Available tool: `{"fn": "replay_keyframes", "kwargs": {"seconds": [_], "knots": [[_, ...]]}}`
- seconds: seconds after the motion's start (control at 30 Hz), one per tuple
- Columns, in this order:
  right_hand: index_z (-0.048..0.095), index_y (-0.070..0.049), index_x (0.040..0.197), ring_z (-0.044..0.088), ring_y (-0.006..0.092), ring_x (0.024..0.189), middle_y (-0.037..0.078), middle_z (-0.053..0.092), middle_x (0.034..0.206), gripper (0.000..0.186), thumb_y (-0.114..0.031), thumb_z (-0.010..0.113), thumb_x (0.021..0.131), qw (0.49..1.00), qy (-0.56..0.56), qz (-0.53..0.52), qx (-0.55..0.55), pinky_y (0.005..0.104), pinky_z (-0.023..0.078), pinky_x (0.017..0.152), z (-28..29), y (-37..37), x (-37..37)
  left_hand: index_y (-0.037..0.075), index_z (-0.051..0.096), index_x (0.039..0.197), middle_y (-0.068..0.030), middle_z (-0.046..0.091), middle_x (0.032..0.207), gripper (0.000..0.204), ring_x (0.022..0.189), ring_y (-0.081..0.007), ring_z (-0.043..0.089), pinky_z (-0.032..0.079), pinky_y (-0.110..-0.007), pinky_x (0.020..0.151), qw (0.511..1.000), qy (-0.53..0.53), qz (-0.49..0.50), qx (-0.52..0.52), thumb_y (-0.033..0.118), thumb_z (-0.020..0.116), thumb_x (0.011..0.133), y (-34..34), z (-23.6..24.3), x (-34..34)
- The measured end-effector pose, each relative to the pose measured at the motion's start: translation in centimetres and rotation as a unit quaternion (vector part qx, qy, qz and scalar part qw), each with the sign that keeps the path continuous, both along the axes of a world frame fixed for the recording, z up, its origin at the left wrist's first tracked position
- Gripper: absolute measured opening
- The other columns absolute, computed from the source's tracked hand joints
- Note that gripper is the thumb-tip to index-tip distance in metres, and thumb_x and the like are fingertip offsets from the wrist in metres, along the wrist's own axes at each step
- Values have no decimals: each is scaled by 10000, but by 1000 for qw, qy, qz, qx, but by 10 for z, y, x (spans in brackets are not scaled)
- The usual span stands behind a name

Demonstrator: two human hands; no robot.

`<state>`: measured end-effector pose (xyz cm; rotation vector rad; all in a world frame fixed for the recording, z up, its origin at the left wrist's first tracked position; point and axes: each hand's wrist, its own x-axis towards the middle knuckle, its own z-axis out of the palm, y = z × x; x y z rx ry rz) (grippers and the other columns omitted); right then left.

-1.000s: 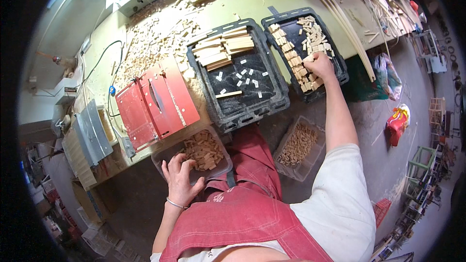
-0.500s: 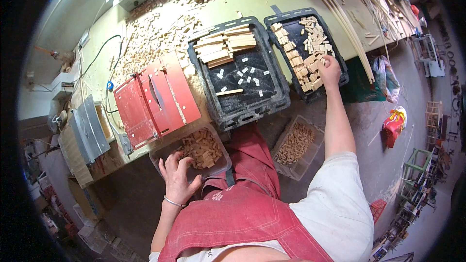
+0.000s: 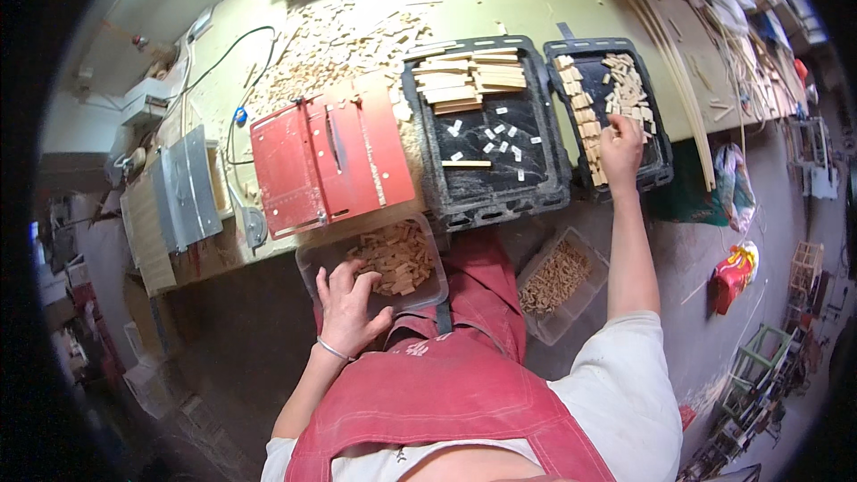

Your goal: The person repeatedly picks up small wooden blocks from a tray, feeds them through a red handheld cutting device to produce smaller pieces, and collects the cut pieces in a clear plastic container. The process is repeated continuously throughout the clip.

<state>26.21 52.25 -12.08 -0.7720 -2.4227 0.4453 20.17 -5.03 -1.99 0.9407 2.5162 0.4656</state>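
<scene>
Head view, from the left: a grey plate (image 3: 186, 183) stands at the end of the green desk (image 3: 589, 11), and beside it lies a red panel (image 3: 357, 183) with a dark slot. Loose wood bits are strewn behind the panel. Below it, the left forearm rises from the lower edge, a silvery band (image 3: 335, 350) at the wrist. The left hand (image 3: 346, 308) is spread, palm partly turned inward, fingers bent and thumb well apart, with nothing visible in its grasp; it hangs at the near rim of a clear tub (image 3: 434, 272) of wood blocks (image 3: 397, 259), and whether it touches the rim I cannot tell. Pale print on the red apron (image 3: 437, 393) is too small to read. Next comes the large tray (image 3: 478, 192), black, with stacked strips (image 3: 486, 78) at its far end and scattered pale pieces nearer. Lower down, a second tub (image 3: 576, 299) contains small wood bits. The right arm reaches well forward, nearly straight, its hand over the small tray (image 3: 665, 156). This right hand (image 3: 622, 153) has fingers curled together at the tray's blocks, between a column on the left and a heap on the right; whether it grips one I cannot tell. Farther right hangs a red bag (image 3: 735, 281).
</scene>
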Motion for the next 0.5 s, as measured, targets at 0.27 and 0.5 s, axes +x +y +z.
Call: {"fn": "replay_keyframes", "kwargs": {"seconds": [0.27, 0.5], "knots": [[638, -115, 1447, 562, 342, 1342, 127, 601, 1425, 647, -175, 779, 819, 974, -90, 205, -16, 474, 448, 1169, 28, -74, -135, 126, 654, 1317, -182, 511, 1471, 636, 1473, -392, 430, 183, -701, 1267, 1000, -9, 13, 4, 320, 877, 754, -8, 1, 3], [547, -186, 1559, 496, 312, 1435, 78, 544, 1502, 846, -217, 793, 749, 928, -308, 206, 42, 490, 396, 1204, 33, -72, -190, 110, 656, 1313, -191, 502, 1467, 636, 1467, -398, 434, 184, -699, 1269, 999, -8, 42, -6, 333, 873, 759, -21, -5, 8]]}}
